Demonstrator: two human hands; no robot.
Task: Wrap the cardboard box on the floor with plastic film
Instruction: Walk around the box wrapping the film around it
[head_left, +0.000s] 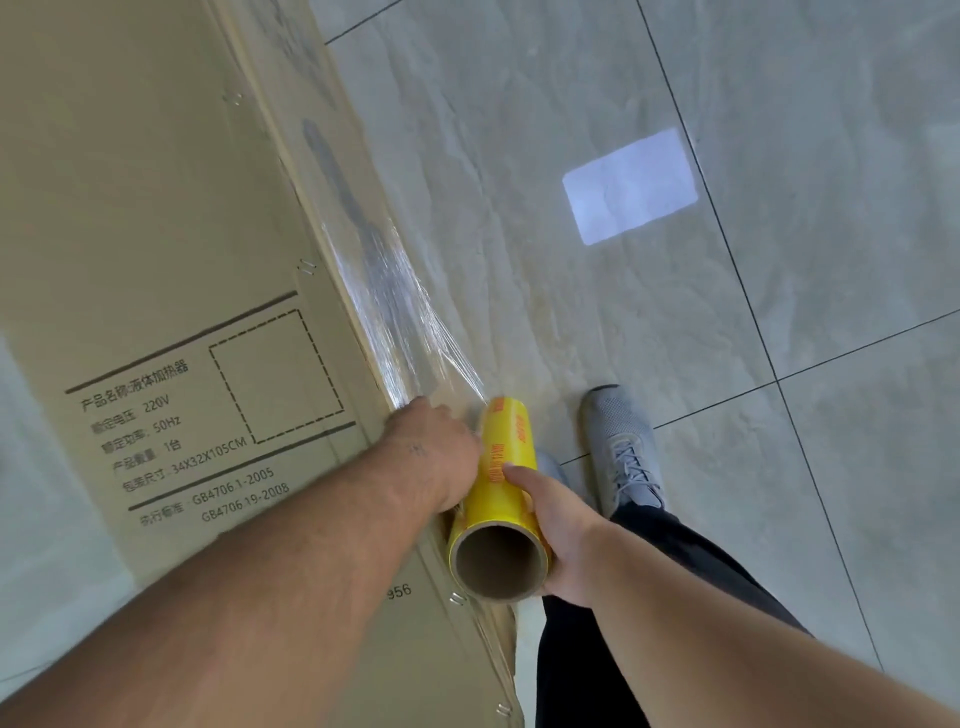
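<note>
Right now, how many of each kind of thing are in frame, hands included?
Cardboard box: 1
Film roll: 1
Hands: 2, left hand and right hand
Grey shoes: 2, one mostly hidden
Total: 6

Views: one only, head-worn, wide-angle
Facing: steeply down over both forearms at the tiled floor (675, 130)
Nearness: close above the cardboard box (156, 208) top and film roll (501, 493); grey shoe (621, 447) beneath
</note>
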